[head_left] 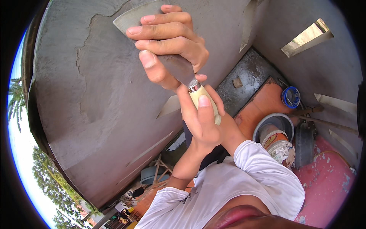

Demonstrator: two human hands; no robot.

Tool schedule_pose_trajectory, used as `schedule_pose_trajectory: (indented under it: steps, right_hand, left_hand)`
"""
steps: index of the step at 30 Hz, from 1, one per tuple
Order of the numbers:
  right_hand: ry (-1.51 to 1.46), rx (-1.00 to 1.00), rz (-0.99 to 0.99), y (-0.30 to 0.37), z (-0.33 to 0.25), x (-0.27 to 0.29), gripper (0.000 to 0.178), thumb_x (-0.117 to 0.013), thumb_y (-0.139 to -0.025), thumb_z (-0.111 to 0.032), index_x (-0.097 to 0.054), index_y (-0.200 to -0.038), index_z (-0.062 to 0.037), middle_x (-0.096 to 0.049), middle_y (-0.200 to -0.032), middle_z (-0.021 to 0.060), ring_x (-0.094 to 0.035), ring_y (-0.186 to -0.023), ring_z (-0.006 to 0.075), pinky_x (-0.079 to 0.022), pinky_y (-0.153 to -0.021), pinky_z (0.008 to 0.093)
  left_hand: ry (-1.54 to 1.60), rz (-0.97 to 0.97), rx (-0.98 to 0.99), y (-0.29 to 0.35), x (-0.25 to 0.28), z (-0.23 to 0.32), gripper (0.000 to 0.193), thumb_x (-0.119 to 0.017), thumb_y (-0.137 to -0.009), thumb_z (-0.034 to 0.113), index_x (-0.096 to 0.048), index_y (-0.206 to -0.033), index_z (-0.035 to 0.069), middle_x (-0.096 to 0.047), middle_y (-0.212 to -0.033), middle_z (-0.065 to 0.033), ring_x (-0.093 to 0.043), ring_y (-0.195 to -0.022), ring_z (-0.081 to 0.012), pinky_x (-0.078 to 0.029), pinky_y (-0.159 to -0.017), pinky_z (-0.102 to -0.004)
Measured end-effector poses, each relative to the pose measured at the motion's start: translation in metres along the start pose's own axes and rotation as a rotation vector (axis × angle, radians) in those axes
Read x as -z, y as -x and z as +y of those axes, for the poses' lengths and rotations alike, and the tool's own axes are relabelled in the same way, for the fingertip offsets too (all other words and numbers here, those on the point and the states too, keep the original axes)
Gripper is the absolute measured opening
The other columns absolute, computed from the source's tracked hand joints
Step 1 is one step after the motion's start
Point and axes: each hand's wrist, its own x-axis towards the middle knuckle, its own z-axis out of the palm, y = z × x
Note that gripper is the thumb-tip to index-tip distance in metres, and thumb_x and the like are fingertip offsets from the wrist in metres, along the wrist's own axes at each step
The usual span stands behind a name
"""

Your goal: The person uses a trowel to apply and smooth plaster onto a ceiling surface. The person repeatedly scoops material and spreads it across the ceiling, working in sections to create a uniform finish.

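Observation:
My left hand (202, 120) is closed round the cream handle (206, 104) of a putty knife, its thumb lying along the front. The metal blade (176, 67) points up and left and widens toward its far edge. Across that blade lie the fingers of my right hand (175, 40), with the thumb below them; they cover the blade's middle. My right forearm passes behind my left hand. Behind the tool stands a grey plastered wall (118, 99) with a ragged edge in its coating.
At right stand a grey tub (257, 131), a bucket (275, 138) with plastic, a dark container (304, 147) and a blue-rimmed pail (284, 98). A small block (237, 82) lies on the floor. A pink peeling surface (324, 183) fills the lower right; a basin (150, 175) sits lower left.

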Motion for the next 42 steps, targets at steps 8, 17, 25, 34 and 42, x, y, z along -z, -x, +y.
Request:
schedule_pose_trajectory:
  steps: [8,17,25,34,42]
  right_hand:
    - [0.018,-0.008,-0.028,0.004,0.003,0.004,0.019,-0.072,-0.077,-0.003,-0.069,-0.095,-0.0080,-0.073,-0.104,0.0080,-0.064,-0.105,0.0248,-0.042,-0.106,0.0452]
    - [0.026,0.000,-0.028,0.001,0.006,0.006,0.019,-0.071,-0.079,-0.003,-0.069,-0.097,-0.0072,-0.072,-0.107,0.0090,-0.064,-0.106,0.0258,-0.043,-0.105,0.0452]
    - [-0.010,0.048,0.004,-0.018,0.009,-0.011,0.020,-0.071,-0.080,-0.003,-0.068,-0.099,-0.0066,-0.072,-0.109,0.0100,-0.064,-0.107,0.0267,-0.043,-0.105,0.0452]
    - [0.062,0.075,0.015,-0.023,-0.001,0.012,0.020,-0.071,-0.081,-0.003,-0.068,-0.101,-0.0058,-0.071,-0.111,0.0110,-0.063,-0.109,0.0277,-0.044,-0.105,0.0452]
    - [0.176,0.073,-0.001,-0.030,-0.009,0.051,0.021,-0.071,-0.082,-0.002,-0.068,-0.102,-0.0052,-0.071,-0.113,0.0119,-0.063,-0.110,0.0286,-0.044,-0.104,0.0452]
  left_hand:
    - [0.144,-0.024,0.028,-0.003,-0.010,-0.004,0.043,-0.035,-0.096,0.035,-0.040,-0.122,0.002,-0.049,-0.056,-0.0062,-0.038,-0.054,-0.0104,-0.032,-0.056,-0.0247]
    - [0.163,-0.062,0.025,-0.006,-0.013,-0.011,0.045,-0.036,-0.095,0.036,-0.034,-0.123,0.000,-0.045,-0.055,-0.0098,-0.041,-0.046,-0.0181,-0.045,-0.049,-0.0337]
    - [0.166,-0.007,0.003,-0.003,-0.016,-0.018,0.044,-0.035,-0.096,0.036,-0.036,-0.123,0.001,-0.045,-0.055,-0.0083,-0.039,-0.048,-0.0149,-0.040,-0.049,-0.0289]
    - [0.163,0.001,-0.081,-0.005,-0.029,-0.014,0.042,-0.032,-0.099,0.034,-0.039,-0.123,0.001,-0.047,-0.055,-0.0057,-0.038,-0.050,-0.0104,-0.031,-0.051,-0.0250]
    - [0.160,-0.127,-0.134,-0.005,-0.038,0.003,0.036,-0.040,-0.100,0.018,-0.037,-0.127,-0.005,-0.052,-0.061,-0.0059,-0.049,-0.054,-0.0126,-0.040,-0.054,-0.0276]
